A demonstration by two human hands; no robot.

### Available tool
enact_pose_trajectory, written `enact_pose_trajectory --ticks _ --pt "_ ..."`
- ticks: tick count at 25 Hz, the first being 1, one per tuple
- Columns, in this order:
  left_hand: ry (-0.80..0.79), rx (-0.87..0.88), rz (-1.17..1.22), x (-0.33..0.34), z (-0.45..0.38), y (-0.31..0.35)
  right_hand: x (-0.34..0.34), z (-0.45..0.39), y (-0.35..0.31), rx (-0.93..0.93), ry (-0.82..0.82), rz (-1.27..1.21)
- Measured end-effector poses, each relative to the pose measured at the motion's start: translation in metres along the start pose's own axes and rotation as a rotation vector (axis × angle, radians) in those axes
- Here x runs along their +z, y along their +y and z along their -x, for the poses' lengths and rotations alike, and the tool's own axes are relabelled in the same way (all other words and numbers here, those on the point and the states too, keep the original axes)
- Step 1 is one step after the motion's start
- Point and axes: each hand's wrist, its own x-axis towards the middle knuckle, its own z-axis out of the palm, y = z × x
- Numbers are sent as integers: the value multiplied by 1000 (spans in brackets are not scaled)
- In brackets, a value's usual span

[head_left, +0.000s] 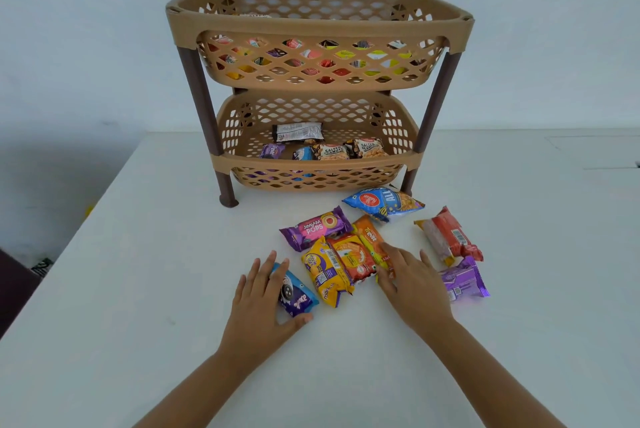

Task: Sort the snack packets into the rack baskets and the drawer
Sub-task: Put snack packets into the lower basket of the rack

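Right now my left hand grips the blue Oreo packet on the white table, fingers draped over its far end and thumb hooked under the near end. My right hand lies flat with straightened fingers, the tips pressing on the orange Treat packet and touching the orange-red biscuit packet beside it; it pinches nothing.

Between my hands the yellow Marie Light packet lies touching the orange-red one. Just beyond them sits the purple JimJam Pops packet, and further toward the rack the blue mixture packet, close to the rack's front right leg. To the right of my right hand lie the red packet and, nearer to me, the shiny purple packet, partly hidden by my hand.

The tan two-tier rack stands on brown legs at the far side of the table. Its upper basket holds many packets that I see only as red, yellow and purple patches through the lattice. The lower basket holds two salted peanuts packets, a purple one, a blue one and a white-backed one behind them
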Motion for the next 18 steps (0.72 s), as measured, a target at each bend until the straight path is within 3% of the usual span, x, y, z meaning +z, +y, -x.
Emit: enact_pose_trajectory --ticks 11,18 --pt "6 -112 -3 5 6 6 -8 -4 1 35 -121 -18" --pt "116 -20 169 3 4 19 -17 -11 -3 142 -150 -192"
